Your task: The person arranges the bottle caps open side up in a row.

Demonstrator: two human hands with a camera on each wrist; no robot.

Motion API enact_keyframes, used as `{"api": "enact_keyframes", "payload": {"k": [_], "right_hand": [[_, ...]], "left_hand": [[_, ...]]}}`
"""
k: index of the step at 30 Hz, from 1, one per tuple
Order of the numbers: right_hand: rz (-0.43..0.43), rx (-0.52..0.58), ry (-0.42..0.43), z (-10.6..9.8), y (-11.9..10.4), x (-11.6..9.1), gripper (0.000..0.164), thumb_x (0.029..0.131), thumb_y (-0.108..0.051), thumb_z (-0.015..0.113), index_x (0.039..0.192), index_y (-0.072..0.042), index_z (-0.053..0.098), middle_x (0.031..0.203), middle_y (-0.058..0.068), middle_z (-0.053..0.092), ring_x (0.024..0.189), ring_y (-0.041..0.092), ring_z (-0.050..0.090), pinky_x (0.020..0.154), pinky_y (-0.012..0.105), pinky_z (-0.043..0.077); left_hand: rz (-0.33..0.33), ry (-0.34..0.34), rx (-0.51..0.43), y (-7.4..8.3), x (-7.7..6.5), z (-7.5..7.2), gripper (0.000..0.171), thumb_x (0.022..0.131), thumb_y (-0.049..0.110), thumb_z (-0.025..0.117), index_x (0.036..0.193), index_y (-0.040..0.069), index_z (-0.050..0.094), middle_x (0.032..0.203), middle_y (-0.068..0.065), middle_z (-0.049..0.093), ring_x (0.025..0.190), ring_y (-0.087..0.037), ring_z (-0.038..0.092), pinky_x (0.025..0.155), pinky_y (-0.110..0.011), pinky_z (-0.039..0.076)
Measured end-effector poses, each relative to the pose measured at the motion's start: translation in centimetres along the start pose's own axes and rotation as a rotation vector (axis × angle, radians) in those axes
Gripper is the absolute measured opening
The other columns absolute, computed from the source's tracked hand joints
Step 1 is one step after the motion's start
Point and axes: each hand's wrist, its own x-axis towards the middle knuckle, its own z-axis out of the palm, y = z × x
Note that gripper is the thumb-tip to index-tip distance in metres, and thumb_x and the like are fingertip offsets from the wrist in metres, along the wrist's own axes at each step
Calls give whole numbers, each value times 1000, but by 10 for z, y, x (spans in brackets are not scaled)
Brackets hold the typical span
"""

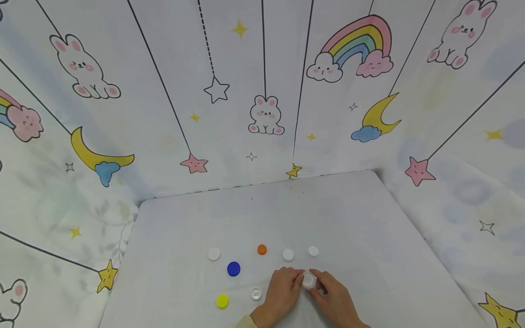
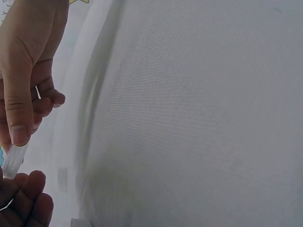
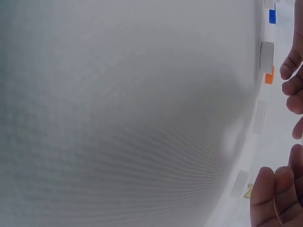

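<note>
Between both hands, a translucent white bottle cap (image 1: 309,280) with a ridged side is held at the front of the table. My left hand (image 1: 283,291) pinches its left edge; in the left wrist view the thumb (image 2: 20,127) lies against the ridged cap (image 2: 14,163). From the other side, my right hand (image 1: 337,298) has its thumb and fingers around the right edge. In the right wrist view, fingers of my right hand (image 3: 279,198) show at the lower right, with the cap mostly out of sight.
On the white table (image 1: 184,228) lie a blue cap (image 1: 234,269), a yellow cap (image 1: 222,300), an orange cap (image 1: 262,249) and a clear-white cap (image 1: 256,294). White caps lie at the left (image 1: 214,254), beyond the hands (image 1: 288,254) and farther right (image 1: 313,251). Patterned cloth surrounds the table.
</note>
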Motion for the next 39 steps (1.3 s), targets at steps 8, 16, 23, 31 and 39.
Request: {"api": "enact_keyframes", "payload": {"k": [8,16,23,31,39], "right_hand": [[20,11,-10,-1,-1,-1,56,66,-10,89,117,-5,67,80,-17,51,64,-4,42,57,9,34],[33,12,-19,2,5,-2,55,66,-11,89,116,-6,68,80,-17,52,65,-7,39,56,12,35],[30,17,-8,2,10,-3,57,64,-11,90,117,-7,68,82,-16,54,65,-6,41,58,7,33],[55,48,-4,-2,3,2,56,62,-7,91,114,-8,69,81,-13,56,66,-3,44,59,9,35],[60,54,-21,-4,2,4,54,61,-7,91,111,-8,70,78,-13,55,66,-4,43,58,11,37]], "left_hand": [[13,19,-29,0,1,0,15,92,18,66,105,18,74,81,12,67,73,-1,53,63,-17,37],[-24,-7,-49,0,-1,0,20,85,21,75,105,19,72,79,15,65,71,3,49,66,-17,39],[72,-51,74,-6,-2,4,36,77,28,81,109,20,68,89,12,65,81,-4,52,70,-19,38],[97,-67,78,-8,-3,5,37,77,25,82,110,18,66,92,10,64,86,-6,52,73,-19,40],[94,-95,79,-9,-4,5,37,79,24,81,112,16,66,94,9,63,88,-6,52,73,-20,39]]}}
